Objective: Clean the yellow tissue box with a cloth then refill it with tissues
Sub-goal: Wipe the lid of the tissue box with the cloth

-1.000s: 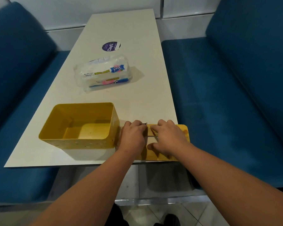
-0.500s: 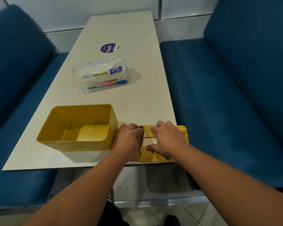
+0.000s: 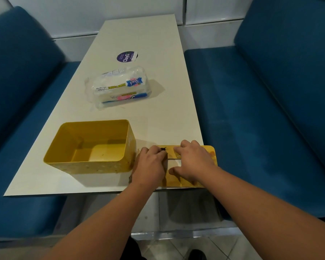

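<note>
- Flanking my view, blue booth seats [image 3: 261, 102] line a long white table [image 3: 139, 34].
- Yellow tissue box [image 3: 90, 166] sits open near its front edge.
- Paper towel pack [image 3: 120, 87] lies mid-table.
- Left hand [image 3: 150, 166] and right hand [image 3: 193, 160], fingers curled, press the yellow lid [image 3: 210, 152] just beside the box.

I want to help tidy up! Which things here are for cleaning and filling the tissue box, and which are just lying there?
For the job: yellow box, yellow lid under left hand and right hand, paper towel pack.
Just there: round sticker, blue seats.
</note>
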Motion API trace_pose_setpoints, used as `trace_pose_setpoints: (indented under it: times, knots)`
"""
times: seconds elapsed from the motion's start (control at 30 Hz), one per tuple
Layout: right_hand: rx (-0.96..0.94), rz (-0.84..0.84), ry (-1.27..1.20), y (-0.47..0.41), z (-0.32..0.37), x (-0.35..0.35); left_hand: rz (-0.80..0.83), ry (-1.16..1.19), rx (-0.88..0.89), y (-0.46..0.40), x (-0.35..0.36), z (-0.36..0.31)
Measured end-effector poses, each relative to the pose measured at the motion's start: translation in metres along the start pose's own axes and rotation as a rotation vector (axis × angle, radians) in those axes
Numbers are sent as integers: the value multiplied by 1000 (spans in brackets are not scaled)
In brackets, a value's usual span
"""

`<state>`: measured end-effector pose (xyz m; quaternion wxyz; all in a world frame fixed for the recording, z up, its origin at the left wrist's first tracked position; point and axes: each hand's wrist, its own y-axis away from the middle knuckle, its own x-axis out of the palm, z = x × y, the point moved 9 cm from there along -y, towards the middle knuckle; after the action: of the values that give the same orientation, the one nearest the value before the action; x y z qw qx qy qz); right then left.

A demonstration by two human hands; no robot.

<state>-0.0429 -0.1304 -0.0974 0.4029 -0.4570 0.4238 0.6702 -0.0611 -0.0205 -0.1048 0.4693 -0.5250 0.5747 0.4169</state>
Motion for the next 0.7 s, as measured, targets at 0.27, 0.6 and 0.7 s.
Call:
trace_pose_setpoints:
  times: [0.27, 0.6, 0.7]
  knots:
    - [2, 7, 4, 0, 1, 0, 15, -9, -16, -17, -7, -5]
    - [1, 2, 22, -1, 0, 1, -12, 49, -53, 21, -2, 10]
    - [1, 4, 17, 0, 0, 1, 46, 56, -60, 9, -1, 7]
